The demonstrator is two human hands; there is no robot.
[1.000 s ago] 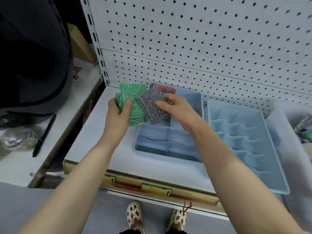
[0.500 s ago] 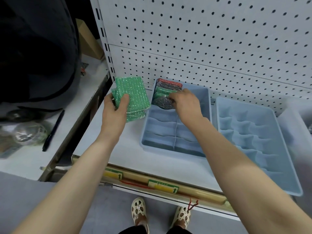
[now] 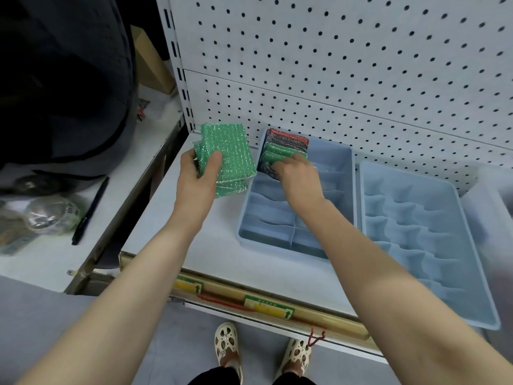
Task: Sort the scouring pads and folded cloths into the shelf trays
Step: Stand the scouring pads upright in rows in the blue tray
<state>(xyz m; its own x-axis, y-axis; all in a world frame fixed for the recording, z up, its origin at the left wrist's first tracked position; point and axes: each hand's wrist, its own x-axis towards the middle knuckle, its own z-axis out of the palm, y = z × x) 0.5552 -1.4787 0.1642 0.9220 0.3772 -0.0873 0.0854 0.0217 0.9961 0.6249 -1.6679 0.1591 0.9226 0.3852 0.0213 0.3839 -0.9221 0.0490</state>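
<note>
- left hand point(image 3: 198, 179) grips green pad stack point(image 3: 226, 157), thumb on top, above shelf point(image 3: 211, 240)
- right hand point(image 3: 298, 176) fingers curled onto silver pad point(image 3: 267, 170) in divided tray point(image 3: 344, 190) far-left slot; pinch or press: cannot tell
- red, dark, green pads point(image 3: 286, 144) just beyond its fingertips

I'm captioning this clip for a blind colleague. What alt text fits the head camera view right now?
A person's right hand presses scouring pads upright into the back left compartment of a blue divided tray on a white shelf, while the left hand holds a stack of green scouring pads. A second blue tray sits to the right, before a pegboard.
</note>
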